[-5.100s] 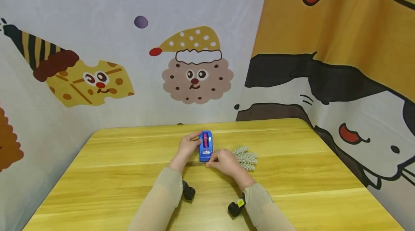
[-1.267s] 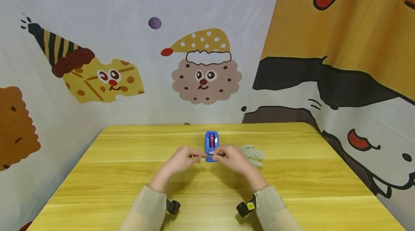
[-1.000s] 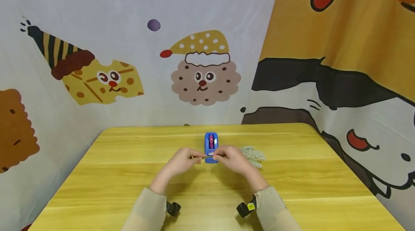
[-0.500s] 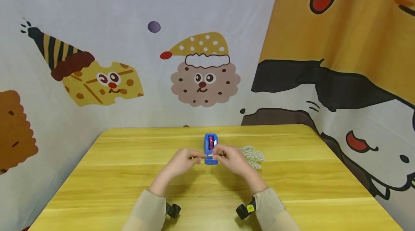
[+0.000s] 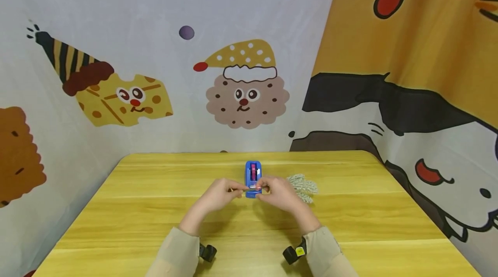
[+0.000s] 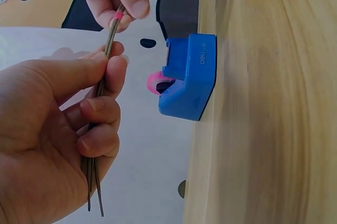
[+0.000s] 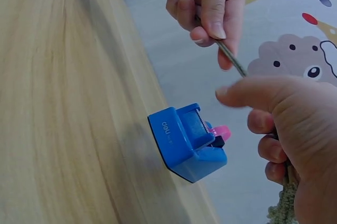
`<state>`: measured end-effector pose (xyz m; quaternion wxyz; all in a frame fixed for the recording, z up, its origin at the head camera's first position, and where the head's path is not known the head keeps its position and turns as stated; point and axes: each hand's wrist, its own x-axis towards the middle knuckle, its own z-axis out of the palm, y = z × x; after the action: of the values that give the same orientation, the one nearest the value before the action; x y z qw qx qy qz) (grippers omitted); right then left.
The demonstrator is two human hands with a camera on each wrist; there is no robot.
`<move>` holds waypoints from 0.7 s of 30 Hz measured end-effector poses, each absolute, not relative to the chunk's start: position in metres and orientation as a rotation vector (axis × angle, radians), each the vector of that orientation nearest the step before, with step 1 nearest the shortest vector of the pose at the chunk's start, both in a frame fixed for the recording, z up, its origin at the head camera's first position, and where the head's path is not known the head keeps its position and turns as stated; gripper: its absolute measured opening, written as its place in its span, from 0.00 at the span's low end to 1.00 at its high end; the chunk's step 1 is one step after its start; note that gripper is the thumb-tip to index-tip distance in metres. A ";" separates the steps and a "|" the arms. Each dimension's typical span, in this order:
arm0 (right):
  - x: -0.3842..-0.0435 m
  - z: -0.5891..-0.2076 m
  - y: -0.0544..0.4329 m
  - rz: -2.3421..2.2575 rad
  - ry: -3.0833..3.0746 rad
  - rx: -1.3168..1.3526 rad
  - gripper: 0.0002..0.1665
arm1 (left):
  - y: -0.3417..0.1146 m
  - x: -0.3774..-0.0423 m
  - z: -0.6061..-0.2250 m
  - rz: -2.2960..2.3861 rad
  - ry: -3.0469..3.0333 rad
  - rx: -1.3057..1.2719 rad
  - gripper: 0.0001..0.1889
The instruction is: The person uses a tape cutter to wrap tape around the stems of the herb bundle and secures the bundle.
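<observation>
A thin bundle of dried flower stems [image 6: 112,37] runs between the two hands above a blue tape dispenser [image 5: 253,177]. My left hand [image 5: 221,193] grips the stems, fingers curled round them, the cut ends sticking out below the palm in the left wrist view. A pink tape band [image 6: 118,15] circles the stems near my right fingers. My right hand [image 5: 279,192] holds the bundle close to the pale green flower heads [image 5: 303,187]; its thumb [image 7: 247,91] stands off from the stems in the right wrist view. A pink tape roll [image 6: 158,83] sits inside the dispenser.
The dispenser stands on the wooden table [image 5: 155,225], just beyond the hands. Behind the table hangs a curtain [image 5: 249,138] printed with cartoon figures. Black wrist cameras [image 5: 208,252] are strapped below both hands.
Earlier my left hand held the dispenser and my right hand was at its front end. Both then moved to the stems. Within the last half second my right thumb has shifted down from the stems.
</observation>
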<state>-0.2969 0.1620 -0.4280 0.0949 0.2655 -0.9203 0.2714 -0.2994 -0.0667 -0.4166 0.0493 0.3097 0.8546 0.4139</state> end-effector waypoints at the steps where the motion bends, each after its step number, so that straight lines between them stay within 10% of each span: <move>1: -0.297 -0.429 0.162 0.776 -2.719 0.784 0.05 | -0.066 -0.299 -0.417 1.261 2.600 0.945 0.12; 21: -0.295 -0.427 0.162 0.851 -2.686 0.796 0.03 | -0.066 -0.297 -0.416 1.232 2.642 0.924 0.13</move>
<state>-0.2947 0.1624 -0.4269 0.1068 0.2704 -0.9122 0.2889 -0.2971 -0.0658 -0.4164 0.0417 0.3019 0.8632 0.4026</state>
